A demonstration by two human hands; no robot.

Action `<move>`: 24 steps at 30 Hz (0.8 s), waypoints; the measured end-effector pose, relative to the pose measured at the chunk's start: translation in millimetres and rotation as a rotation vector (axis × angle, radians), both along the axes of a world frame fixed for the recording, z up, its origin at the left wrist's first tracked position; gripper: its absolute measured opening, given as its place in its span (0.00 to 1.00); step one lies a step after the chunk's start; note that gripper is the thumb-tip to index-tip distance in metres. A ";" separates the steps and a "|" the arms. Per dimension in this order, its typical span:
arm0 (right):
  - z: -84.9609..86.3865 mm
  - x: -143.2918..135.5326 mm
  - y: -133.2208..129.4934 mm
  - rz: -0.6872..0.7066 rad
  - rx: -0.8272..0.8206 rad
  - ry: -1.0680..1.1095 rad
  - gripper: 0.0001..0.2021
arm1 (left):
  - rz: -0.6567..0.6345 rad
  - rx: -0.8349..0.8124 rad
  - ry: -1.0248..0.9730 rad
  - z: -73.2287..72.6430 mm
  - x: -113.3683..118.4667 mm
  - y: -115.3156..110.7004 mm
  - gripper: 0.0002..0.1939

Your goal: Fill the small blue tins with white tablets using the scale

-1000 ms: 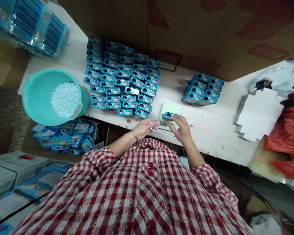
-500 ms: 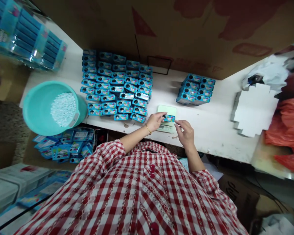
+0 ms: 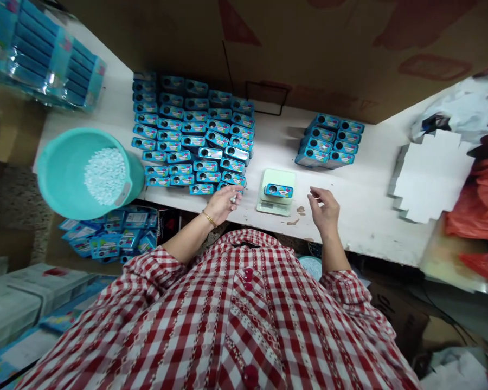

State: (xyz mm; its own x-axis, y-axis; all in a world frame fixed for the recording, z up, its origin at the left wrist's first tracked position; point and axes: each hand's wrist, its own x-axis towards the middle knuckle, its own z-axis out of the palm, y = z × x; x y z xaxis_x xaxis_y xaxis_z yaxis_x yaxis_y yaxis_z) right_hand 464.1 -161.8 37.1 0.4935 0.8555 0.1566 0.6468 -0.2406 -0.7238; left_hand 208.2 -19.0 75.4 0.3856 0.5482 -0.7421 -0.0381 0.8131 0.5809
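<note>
Resting on the pale green scale [image 3: 284, 176], the blue box [image 3: 280, 191] lies between the two sets of fingers, touching neither: from my end I see the right hand [image 3: 323, 209] near its right end and the left hand [image 3: 223, 205] off its left end, by the near edge of the large group of boxes [image 3: 193, 127]. The box looks oblong and glossy, set crosswise, with a dark round opening at its left end and pale lettering beside that. I make out the right thumb and fingers parted, with that forearm pointing forward. The left hand angles inward, fingertips pinching a small white piece [image 3: 233, 199]; whether more sits behind them, I cannot tell.
</note>
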 end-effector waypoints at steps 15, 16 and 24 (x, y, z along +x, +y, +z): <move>-3.3 -19.4 11.0 0.148 -0.080 -0.053 0.18 | -0.499 0.633 0.107 -23.4 59.1 -10.6 0.05; -2.3 -19.4 8.6 0.143 -0.082 -0.050 0.17 | -0.526 0.667 0.123 -26.1 66.6 -10.2 0.05; -8.1 -6.1 -4.0 0.097 -0.084 -0.011 0.20 | -0.245 0.543 0.155 -33.8 40.4 5.5 0.10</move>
State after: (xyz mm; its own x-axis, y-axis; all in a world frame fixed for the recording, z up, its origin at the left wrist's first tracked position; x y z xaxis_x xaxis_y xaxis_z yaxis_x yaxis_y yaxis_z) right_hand 458.0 -165.8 29.0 0.4063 0.9096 0.0872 0.6776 -0.2359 -0.6965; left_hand 248.6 -13.5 41.7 0.4582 0.7727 -0.4393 0.2309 0.3737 0.8983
